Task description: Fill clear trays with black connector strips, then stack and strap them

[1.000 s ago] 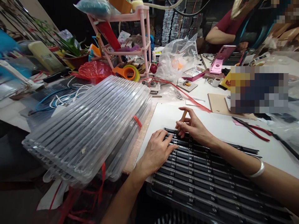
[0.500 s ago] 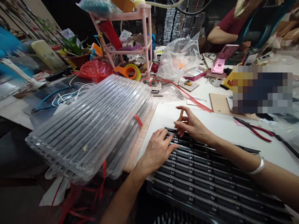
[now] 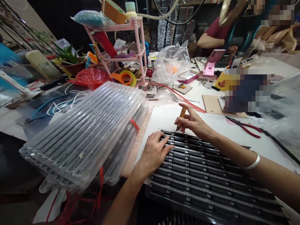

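Close to the body, rows of black strips (image 3: 194,168) lying side by side, partly over a white board (image 3: 161,115), near edge apparently past the edge of the table (image 3: 197,90). Likely to tip or slip with too much weight on that near side. At the far-left strips, contact too fine to tell: the dark tip of a tan-handled tool (image 3: 182,114), upright with a slight tilt. Handle clamped between thumb and fingers of the right hand (image 3: 191,121). Possible skid from a loosened grip or a steep push, perhaps scratching a strip or nicking the left hand (image 3: 154,151), just beside. Thumb and forefinger apart there, fingertips resting on the strips, nothing gripped. Farther left, a skewed stack of clear trays (image 3: 89,125), prone to sliding if bumped. Off right, red-handled pliers (image 3: 249,129), liable to snagging by a wide sweep of the right arm (image 3: 225,148).
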Demonstrator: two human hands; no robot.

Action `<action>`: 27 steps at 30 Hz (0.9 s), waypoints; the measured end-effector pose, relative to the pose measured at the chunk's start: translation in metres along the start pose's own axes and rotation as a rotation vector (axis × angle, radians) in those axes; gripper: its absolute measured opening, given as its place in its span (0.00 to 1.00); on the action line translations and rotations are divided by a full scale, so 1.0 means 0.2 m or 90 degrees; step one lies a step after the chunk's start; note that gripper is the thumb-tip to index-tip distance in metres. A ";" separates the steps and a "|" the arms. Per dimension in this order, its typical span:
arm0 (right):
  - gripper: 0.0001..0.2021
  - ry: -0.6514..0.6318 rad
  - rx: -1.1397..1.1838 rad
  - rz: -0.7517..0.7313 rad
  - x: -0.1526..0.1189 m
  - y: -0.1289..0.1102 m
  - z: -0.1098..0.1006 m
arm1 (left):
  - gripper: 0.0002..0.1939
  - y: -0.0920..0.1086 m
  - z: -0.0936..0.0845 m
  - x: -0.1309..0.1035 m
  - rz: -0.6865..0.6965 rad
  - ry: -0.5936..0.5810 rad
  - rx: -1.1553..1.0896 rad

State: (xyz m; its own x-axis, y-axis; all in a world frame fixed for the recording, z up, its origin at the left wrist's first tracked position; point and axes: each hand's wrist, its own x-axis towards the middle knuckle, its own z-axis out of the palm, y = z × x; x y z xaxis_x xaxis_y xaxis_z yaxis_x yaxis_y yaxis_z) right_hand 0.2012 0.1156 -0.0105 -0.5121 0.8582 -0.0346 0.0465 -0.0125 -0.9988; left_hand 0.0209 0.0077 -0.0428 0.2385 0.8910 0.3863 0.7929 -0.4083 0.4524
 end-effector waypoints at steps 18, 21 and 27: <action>0.36 0.287 -0.057 -0.035 -0.59 -0.04 -0.39 | 0.33 -0.02 -0.02 0.00 -0.144 -0.143 -0.017; 0.36 0.398 -0.075 -0.050 -0.73 0.01 -0.46 | 0.34 -0.02 -0.03 0.00 -0.146 -0.131 -0.046; 0.34 0.583 -0.133 -0.021 -1.07 0.12 -0.47 | 0.34 0.01 -0.07 -0.10 -0.142 -0.126 -0.023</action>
State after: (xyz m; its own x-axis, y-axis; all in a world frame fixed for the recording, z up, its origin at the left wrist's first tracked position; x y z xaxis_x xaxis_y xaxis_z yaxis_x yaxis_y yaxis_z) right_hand 0.3927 -0.0190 -0.0232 0.3538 0.9272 0.1226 0.2427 0.0355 -0.9694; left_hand 0.0099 -0.0138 -0.0377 0.1688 0.9793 0.1114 0.8184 -0.2022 0.5378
